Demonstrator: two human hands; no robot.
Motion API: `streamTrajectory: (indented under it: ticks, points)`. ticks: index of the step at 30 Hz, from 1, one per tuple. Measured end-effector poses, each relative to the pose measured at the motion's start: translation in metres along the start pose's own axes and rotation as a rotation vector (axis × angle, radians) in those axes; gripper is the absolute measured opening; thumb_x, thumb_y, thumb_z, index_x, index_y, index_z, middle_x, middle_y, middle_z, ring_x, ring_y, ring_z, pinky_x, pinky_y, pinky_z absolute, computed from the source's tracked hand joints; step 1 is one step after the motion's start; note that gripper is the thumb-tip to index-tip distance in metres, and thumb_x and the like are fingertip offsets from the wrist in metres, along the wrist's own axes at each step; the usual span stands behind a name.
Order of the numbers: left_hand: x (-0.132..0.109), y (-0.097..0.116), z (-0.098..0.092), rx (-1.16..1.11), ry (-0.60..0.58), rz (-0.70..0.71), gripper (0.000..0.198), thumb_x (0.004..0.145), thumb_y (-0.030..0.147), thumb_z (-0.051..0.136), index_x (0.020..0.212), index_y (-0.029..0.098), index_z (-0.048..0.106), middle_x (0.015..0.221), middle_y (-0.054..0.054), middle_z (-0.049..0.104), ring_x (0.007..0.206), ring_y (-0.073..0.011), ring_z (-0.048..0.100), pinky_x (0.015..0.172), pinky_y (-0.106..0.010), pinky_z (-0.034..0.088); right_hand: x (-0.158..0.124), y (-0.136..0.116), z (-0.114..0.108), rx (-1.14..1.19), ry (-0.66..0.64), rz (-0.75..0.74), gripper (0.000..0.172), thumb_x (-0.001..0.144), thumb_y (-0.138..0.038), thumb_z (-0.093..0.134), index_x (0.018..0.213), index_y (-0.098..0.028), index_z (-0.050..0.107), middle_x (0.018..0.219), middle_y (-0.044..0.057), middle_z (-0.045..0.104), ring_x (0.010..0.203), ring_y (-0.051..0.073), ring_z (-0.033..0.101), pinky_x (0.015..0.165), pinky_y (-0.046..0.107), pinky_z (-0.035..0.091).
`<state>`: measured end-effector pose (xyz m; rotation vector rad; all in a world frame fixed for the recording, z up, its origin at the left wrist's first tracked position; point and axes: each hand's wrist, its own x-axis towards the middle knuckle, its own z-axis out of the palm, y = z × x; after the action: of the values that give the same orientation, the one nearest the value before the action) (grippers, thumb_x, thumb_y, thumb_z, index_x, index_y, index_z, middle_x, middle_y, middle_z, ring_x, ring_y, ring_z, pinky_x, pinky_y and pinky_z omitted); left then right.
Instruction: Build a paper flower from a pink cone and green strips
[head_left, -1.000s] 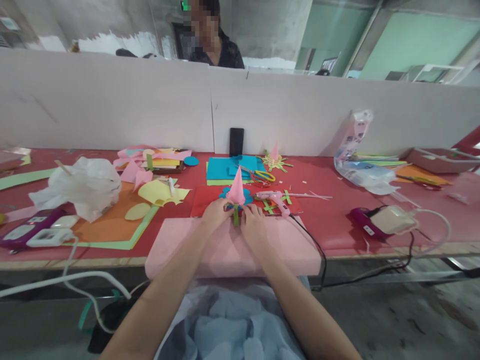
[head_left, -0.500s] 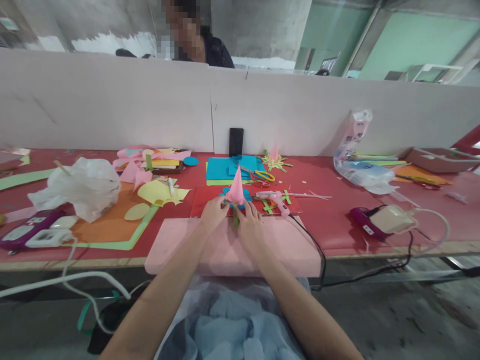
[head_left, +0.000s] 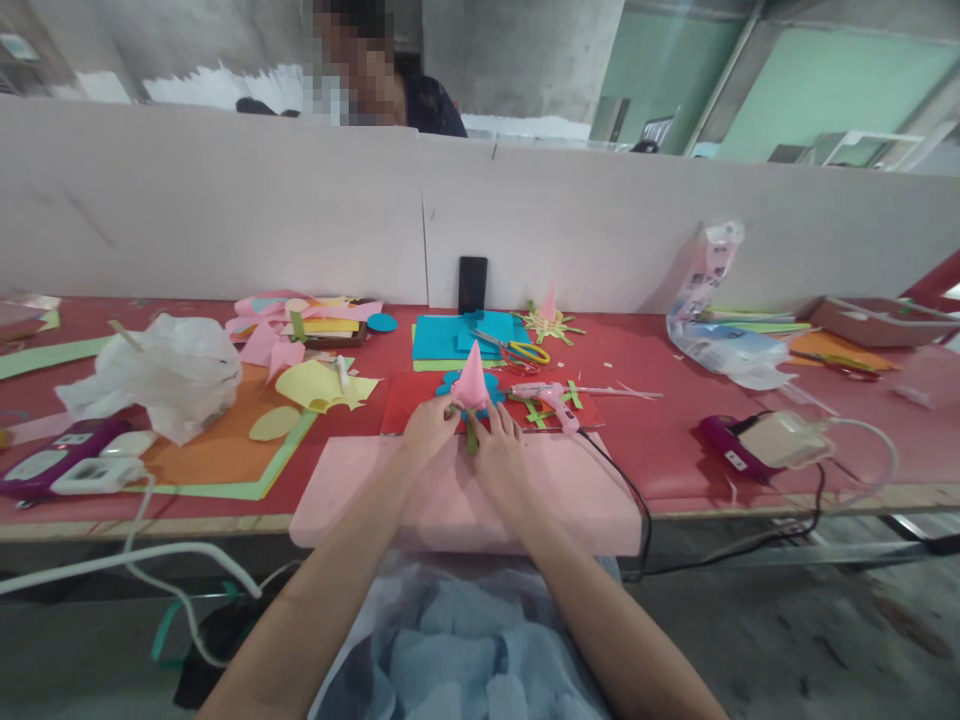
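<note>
Pink paper forms a cone (head_left: pixel 472 380), upright over a blue flower shape (head_left: pixel 492 385) between the left hand (head_left: pixel 429 430) and right hand (head_left: pixel 501 442). Fingers of both curl in near its base, by a green strip (head_left: pixel 472 440); whether they grip it, I cannot tell. A glue gun (head_left: pixel 553 402) lies right.

Over there at the counter (head_left: pixel 652 440), the paper flower (head_left: pixel 472 382) sits between the person's left hand (head_left: pixel 430 428) and right hand (head_left: pixel 501 445), the glue gun (head_left: pixel 551 398) just to its right, scissors (head_left: pixel 510 347) on paper sheets (head_left: pixel 442 338) behind, a phone (head_left: pixel 472 285) farther back before the partition (head_left: pixel 600 220).
</note>
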<state>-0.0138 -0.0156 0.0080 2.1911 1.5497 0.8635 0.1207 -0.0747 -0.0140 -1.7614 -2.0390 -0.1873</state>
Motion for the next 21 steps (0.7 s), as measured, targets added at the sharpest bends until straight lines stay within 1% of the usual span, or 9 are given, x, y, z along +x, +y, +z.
streamTrajectory:
  ticks: [6,13,17,21]
  points:
    - [-0.0013,0.0016,-0.0010,0.032,-0.023,-0.008,0.021,0.080,0.020,0.048,0.092,0.020,0.066,0.081,-0.004,0.068,0.074,-0.0150,0.061,0.064,-0.023,0.042,0.0003,0.0010,0.0030,0.022,0.006,-0.005,0.041,0.088,-0.023,0.042,0.128,-0.021,0.051,0.138,0.013,0.041,0.129,0.027,0.030,0.102,0.045,0.025]
    - [-0.0004,0.0011,-0.0010,0.040,-0.025,-0.013,0.022,0.080,0.019,0.049,0.093,0.020,0.067,0.081,-0.004,0.068,0.074,-0.0154,0.062,0.065,-0.023,0.042,-0.0008,-0.0004,0.0009,0.028,0.017,-0.009,0.040,0.089,-0.022,0.040,0.127,-0.019,0.052,0.135,0.014,0.044,0.129,0.027,0.031,0.102,0.044,0.025]
    - [-0.0002,-0.0006,-0.0001,0.041,-0.022,-0.008,0.022,0.081,0.020,0.048,0.093,0.021,0.066,0.082,-0.004,0.068,0.073,-0.0150,0.061,0.064,-0.023,0.042,-0.0010,-0.0012,-0.0014,0.049,0.020,-0.017,0.040,0.089,-0.023,0.040,0.127,-0.019,0.051,0.136,0.013,0.044,0.128,0.025,0.032,0.103,0.043,0.026]
    - [0.0007,-0.0032,0.0017,0.050,-0.026,-0.003,0.021,0.081,0.020,0.049,0.092,0.020,0.066,0.079,-0.004,0.067,0.070,-0.0142,0.060,0.062,-0.022,0.040,-0.0021,-0.0001,-0.0036,0.082,0.033,-0.015,0.044,0.087,-0.017,0.040,0.130,-0.019,0.048,0.135,0.012,0.044,0.125,0.024,0.036,0.103,0.041,0.026]
